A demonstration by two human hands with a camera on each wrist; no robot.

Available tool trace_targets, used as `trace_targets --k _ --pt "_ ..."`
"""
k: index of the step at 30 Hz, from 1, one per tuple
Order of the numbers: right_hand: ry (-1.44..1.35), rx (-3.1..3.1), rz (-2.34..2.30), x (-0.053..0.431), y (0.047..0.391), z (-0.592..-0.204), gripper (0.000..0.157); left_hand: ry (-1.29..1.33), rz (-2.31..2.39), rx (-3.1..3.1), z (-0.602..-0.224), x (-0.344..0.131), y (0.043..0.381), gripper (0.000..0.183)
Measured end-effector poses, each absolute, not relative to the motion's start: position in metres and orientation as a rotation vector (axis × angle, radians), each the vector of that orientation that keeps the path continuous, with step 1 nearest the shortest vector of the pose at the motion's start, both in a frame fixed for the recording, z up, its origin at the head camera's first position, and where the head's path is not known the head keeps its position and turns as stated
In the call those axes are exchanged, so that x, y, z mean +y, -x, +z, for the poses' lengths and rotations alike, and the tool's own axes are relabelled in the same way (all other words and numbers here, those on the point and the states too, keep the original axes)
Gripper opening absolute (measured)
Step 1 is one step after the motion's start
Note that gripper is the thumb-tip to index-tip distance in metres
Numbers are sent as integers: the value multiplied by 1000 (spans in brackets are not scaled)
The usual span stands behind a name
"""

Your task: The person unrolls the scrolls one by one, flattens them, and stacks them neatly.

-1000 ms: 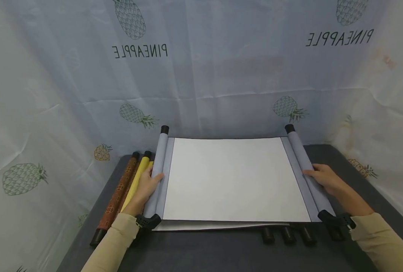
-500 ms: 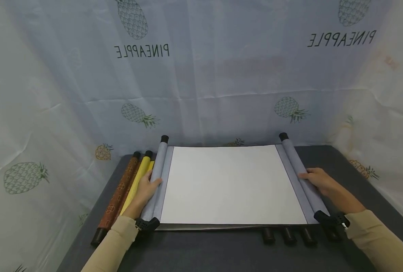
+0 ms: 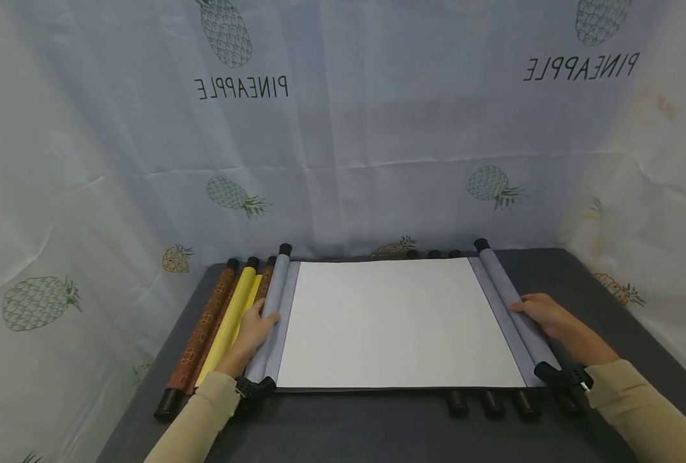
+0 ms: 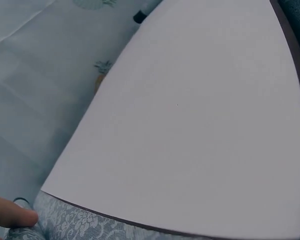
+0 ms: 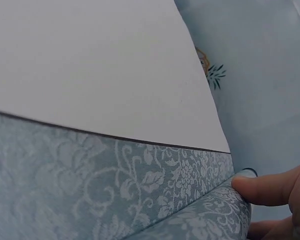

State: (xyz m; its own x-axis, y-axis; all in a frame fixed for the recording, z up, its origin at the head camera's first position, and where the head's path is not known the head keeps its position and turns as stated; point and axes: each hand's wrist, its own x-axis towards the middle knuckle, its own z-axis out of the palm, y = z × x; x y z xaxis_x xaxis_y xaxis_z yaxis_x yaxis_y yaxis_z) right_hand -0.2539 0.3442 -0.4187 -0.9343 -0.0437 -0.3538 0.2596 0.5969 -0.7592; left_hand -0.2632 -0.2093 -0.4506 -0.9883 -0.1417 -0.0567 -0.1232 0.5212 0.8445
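A blue-grey scroll with a blank white sheet is spread open between both hands, low over the table. My left hand grips its left roller, thumb on top. The right roller is held by my right hand, the thumb lying over its inner side. Both rollers have black end knobs. In the right wrist view, pale floral fabric borders the sheet and my thumb presses on the roll. A thumb shows at the left wrist view's corner beside the left roll.
Left of the scroll lie brown patterned rolled scrolls and a yellow one. Several black rod ends stick out from under the sheet's front edge. The dark table meets a pineapple-print curtain at the back.
Both hands have lowered the scroll, and its far edge now sits lower in the head view. The rollers have come slightly closer together. Small black rod ends now show behind the sheet.
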Motion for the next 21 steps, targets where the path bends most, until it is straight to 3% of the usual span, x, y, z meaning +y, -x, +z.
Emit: trace_targets --k 21 --pt "-221 2460 -1310 350 258 -429 71 -223 -1428 -2750 -463 -199 262 63"
